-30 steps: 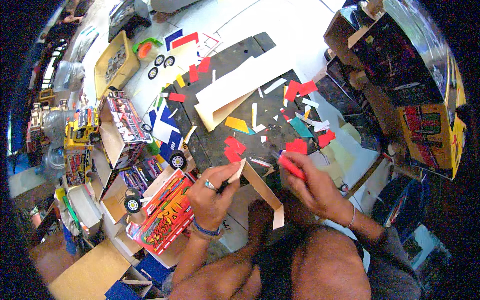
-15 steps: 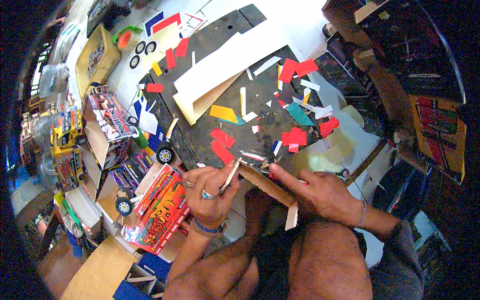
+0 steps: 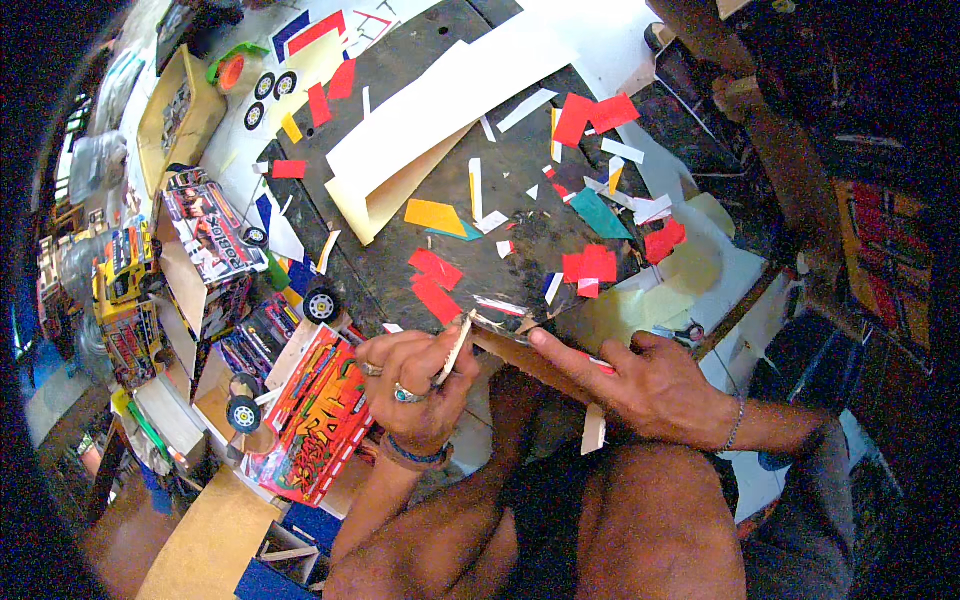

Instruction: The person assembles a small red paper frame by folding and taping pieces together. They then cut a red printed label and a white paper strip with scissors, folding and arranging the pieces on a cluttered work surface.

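My left hand, with rings and a bracelet, pinches one end of a bent strip of thin brown board. The strip has a short upright piece at each end; the far-right one hangs beside my knee. My right hand is at the strip's other side, its index finger stretched along the upper edge and the other fingers curled. A small red thing shows between those fingers, mostly hidden, so its kind is unclear. Just beyond the hands, red paper pieces and white scraps lie on the dark board.
A long folded cream sheet lies across the board among coloured cut-offs. At left stand decorated toy trucks, an orange-red printed panel, black toy wheels and a yellow tray. Scissors lie beyond my right hand.
The strip has tilted, so less of its inner face shows. My right index finger has come slightly left along its edge. My left hand keeps its pinch; the whole view has shifted a little.
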Available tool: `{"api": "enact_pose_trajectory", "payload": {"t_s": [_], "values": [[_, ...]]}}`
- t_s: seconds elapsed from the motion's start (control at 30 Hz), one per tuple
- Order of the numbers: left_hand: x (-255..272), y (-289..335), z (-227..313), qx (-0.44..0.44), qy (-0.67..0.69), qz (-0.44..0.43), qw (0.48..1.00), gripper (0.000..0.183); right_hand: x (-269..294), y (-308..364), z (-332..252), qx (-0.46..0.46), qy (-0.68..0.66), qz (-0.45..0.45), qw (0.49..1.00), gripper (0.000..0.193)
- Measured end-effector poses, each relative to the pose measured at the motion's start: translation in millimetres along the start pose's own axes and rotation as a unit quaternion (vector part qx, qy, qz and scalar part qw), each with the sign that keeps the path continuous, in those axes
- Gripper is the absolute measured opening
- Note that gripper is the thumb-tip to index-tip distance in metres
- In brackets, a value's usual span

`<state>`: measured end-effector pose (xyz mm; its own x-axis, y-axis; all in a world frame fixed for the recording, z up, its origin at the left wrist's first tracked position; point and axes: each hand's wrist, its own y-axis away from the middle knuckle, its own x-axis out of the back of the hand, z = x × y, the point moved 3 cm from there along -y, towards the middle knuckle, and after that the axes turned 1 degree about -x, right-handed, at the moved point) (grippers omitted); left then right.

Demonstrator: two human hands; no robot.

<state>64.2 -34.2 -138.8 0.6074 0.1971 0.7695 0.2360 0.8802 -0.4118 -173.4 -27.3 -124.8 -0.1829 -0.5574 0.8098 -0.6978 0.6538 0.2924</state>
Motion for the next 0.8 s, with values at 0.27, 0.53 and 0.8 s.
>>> {"api": "enact_pose_trajectory", "payload": {"t_s": [0.27,0.53,0.8], "values": [[0.9,1.2,-0.6,0.006,0.012,-0.010,1.000,0.029,2.9,-2.1,-3.5,0.005,0.035,-0.004,0.999,0.078],[0.5,2.1,-1.5,0.008,0.010,-0.020,1.000,0.030,5.2,-3.2,-7.9,0.023,0.115,0.019,0.993,0.077],[1.3,1.3,-0.5,0.013,0.010,-0.025,1.000,0.033,5.6,-6.3,-7.9,0.012,0.101,0.032,0.994,0.074]]}}
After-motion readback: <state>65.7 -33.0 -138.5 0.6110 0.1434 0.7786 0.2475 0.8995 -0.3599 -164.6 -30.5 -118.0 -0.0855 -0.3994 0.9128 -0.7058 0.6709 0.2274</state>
